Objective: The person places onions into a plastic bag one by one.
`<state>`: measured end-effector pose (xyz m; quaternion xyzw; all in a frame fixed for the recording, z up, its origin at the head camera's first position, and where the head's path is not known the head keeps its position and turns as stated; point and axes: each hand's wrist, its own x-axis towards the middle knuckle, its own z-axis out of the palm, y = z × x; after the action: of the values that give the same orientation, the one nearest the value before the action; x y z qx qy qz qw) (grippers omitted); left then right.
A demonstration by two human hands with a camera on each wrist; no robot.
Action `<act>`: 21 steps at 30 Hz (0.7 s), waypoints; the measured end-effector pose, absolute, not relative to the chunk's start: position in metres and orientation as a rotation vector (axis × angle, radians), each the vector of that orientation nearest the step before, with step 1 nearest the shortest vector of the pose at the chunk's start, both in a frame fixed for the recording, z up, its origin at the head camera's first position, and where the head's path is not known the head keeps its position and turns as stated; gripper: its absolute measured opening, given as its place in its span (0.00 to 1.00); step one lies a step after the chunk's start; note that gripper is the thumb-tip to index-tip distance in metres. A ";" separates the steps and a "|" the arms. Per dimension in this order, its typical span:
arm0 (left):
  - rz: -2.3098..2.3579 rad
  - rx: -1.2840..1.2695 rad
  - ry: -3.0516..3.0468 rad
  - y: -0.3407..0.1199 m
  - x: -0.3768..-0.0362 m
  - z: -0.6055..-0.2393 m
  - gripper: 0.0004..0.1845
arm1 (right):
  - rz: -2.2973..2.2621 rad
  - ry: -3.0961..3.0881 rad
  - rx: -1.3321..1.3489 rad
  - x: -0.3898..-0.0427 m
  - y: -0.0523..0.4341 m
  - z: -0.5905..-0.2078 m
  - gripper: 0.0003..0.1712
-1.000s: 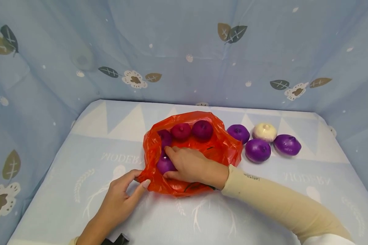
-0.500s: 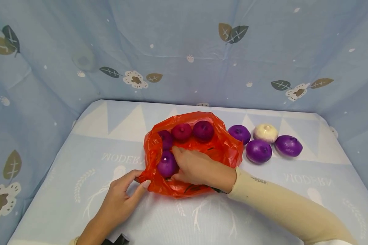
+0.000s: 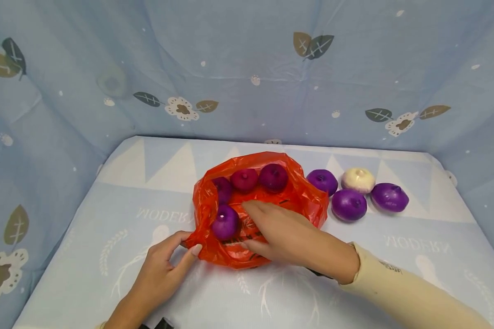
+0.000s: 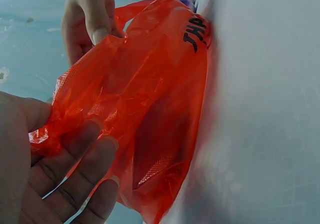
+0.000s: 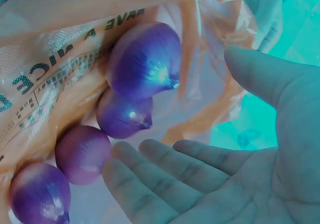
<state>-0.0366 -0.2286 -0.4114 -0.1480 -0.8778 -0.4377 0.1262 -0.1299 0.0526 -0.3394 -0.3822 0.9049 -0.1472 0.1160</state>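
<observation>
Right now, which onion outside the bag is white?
The white onion is right of the bag, between two purple onions and behind another purple one. It alone looks creamy.

The crinkled red plastic bag at the centre looks thin and glossy; the round purple onion at right, smooth and shiny; the blue patterned cloth curtain above, rather matt.
</observation>
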 end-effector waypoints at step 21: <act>-1.310 -0.448 -2.545 -0.228 -0.037 -0.413 0.13 | -0.625 2.850 -1.069 -0.099 0.121 -0.329 0.48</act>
<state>-0.0367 -0.2284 -0.4130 -0.1534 -0.8719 -0.4487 0.1219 -0.0986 0.1210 -0.3288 -0.3440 0.9170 -0.2012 0.0170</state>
